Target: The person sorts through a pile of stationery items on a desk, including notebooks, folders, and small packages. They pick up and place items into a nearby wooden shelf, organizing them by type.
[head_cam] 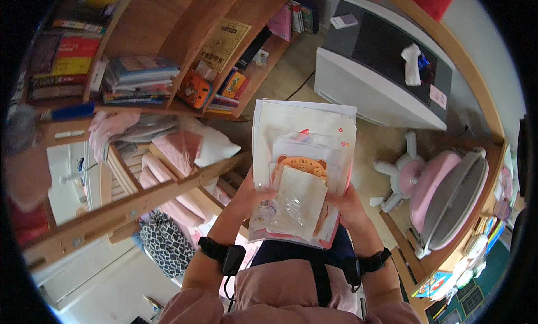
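A stack of papers (pixel 304 118) is held before my body, gripped at its two sides. On the left edge my left hand (pixel 254 193) presses with its thumb on top. My right hand (pixel 346 202) grips the right edge in the same way. Smaller sheets lie on the stack, among them an orange bear-shaped item (pixel 302 163) with lettering. A gridded sheet of paper (pixel 300 198) covers its lower part, and shiny clear plastic lies over that sheet. The fingers under the stack are hidden.
Left stands a wooden bookcase (pixel 180 29) with books (pixel 141 78). A white cabinet-like appliance (pixel 370 88) bears a phone (pixel 344 21). On the right is a pink and grey swivel chair (pixel 441 198). A wooden bed rail (pixel 138 206) runs along the left, near a pillow (pixel 216 147).
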Tool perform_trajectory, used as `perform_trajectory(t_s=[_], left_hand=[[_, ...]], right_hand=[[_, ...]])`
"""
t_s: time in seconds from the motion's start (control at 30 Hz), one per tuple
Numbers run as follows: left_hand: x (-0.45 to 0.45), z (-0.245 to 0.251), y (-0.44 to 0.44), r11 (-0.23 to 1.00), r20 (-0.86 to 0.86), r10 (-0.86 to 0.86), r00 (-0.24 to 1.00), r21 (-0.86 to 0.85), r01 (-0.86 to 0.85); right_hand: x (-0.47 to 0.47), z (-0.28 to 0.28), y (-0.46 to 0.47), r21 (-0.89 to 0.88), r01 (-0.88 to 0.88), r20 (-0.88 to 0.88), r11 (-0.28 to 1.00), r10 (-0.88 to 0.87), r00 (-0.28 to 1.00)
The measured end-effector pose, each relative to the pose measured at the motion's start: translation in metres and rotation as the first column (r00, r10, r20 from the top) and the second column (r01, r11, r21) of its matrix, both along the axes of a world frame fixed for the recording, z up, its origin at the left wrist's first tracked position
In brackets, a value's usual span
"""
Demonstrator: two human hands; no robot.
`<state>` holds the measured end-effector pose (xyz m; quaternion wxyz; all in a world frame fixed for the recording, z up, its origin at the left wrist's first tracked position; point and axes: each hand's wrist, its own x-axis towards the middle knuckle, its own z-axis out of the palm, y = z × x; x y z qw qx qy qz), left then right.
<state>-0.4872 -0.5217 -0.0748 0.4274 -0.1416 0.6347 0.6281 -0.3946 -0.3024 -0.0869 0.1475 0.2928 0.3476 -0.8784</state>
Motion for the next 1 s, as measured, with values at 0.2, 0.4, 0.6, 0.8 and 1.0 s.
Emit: perform_trajectory(t_s=[0.2, 0.4, 0.6, 0.8, 1.0], left_hand=[[-0.128, -0.055, -0.008, 0.995, -0.132, -0.078, 0.988, -0.079, 0.068], [-0.255, -0.132, -0.033, 0.979, -0.033, -0.038, 0.999, -0.202, 0.030], [-0.373, -0.180, -0.046, 0.917, -0.177, -0.204, 0.963, -0.378, 0.125], [-0.464, -0.203, -0.052, 0.815, -0.399, -0.350, 0.848, -0.576, 0.065], [-0.506, -0.221, -0.061, 0.540, -0.358, -0.619, 0.699, -0.840, 0.049]], right_hand=[[-0.123, -0.055, -0.017, -0.026, -0.045, 0.063, 0.999, 0.046, 0.997], [-0.255, -0.136, -0.027, -0.111, 0.012, 0.009, 0.994, -0.011, 1.000], [-0.370, -0.208, -0.067, 0.125, 0.048, -0.007, 0.991, -0.047, 0.999], [-0.454, -0.257, -0.084, -0.096, 0.141, -0.032, 0.985, -0.145, 0.989], [-0.494, -0.277, -0.112, -0.018, 0.090, 0.168, 0.996, -0.086, 0.982]])
